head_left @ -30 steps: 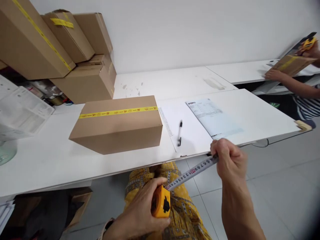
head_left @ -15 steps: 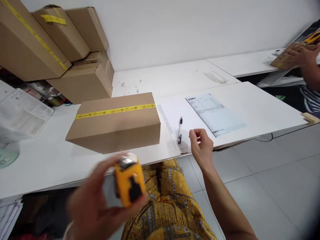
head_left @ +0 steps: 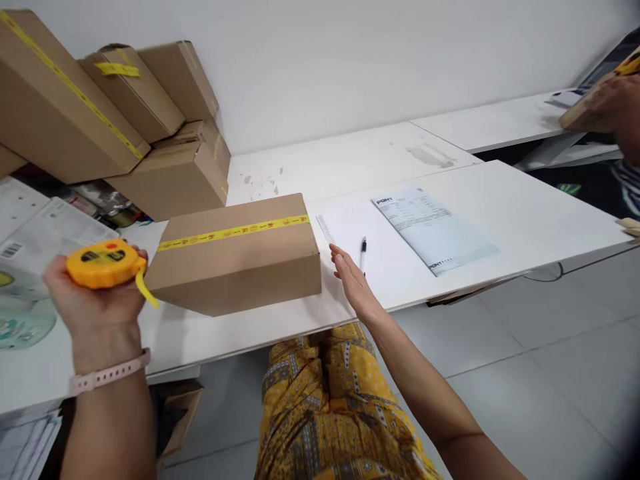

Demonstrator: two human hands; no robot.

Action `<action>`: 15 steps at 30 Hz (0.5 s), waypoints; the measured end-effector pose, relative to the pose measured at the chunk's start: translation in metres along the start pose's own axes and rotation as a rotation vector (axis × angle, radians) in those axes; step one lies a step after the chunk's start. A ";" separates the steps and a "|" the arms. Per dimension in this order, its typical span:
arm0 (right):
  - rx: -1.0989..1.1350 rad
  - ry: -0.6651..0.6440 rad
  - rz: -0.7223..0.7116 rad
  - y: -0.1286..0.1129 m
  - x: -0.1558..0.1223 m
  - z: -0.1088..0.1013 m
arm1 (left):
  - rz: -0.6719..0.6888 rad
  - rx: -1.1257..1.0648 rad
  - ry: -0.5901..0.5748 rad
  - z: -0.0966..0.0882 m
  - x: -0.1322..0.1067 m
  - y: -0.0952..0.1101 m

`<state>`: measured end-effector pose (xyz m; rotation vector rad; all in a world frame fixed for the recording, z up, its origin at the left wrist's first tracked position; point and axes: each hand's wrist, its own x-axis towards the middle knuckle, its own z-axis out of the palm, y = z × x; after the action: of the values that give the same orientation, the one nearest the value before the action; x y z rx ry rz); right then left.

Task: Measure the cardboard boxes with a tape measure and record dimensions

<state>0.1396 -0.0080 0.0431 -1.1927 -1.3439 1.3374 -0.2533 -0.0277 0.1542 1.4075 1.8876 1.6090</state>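
Note:
My left hand [head_left: 103, 310] is closed around a yellow tape measure [head_left: 106, 264] with a red button, held at the left end of the cardboard box. A short piece of its yellow blade sticks out toward the box. The box [head_left: 240, 267] lies on the white table, sealed along the top with yellow printed tape. My right hand [head_left: 353, 280] is open, fingers straight and together, just off the box's right end. Under and beyond it lie a printed sheet [head_left: 345, 227] and a black-capped pen [head_left: 364, 248], partly hidden by the hand.
A pale blue printed paper [head_left: 435, 230] lies right of the pen on the white table [head_left: 530, 220]. Cardboard boxes [head_left: 170, 167] are stacked at the back left. A greenish clear container [head_left: 25, 327] stands at far left. At the far right a co-worker's hand [head_left: 613, 100] handles another box.
My left hand has moved left and up with the tape measure, from in front of the box to its left end. The right hand has shifted left toward the box and straightened its fingers.

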 end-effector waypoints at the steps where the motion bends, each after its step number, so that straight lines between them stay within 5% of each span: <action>1: 0.011 -0.008 0.032 0.002 0.002 0.003 | -0.135 -0.114 0.015 -0.004 -0.012 -0.012; 4: 0.040 -0.055 0.066 0.002 0.005 0.011 | -0.412 -0.212 -0.031 -0.004 -0.042 -0.033; 6: 0.040 -0.115 0.013 -0.005 0.005 0.014 | -0.477 -0.216 -0.046 0.002 -0.051 -0.036; 11: 0.032 -0.305 -0.236 -0.020 0.012 0.005 | -0.351 -0.228 0.010 0.016 -0.045 -0.032; 15: 0.068 -0.377 -0.382 -0.005 0.032 -0.003 | -0.200 -0.132 0.071 0.024 -0.044 -0.041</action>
<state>0.1375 0.0241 0.0467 -0.6097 -1.6768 1.3506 -0.2338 -0.0445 0.0941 1.0859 1.8567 1.6694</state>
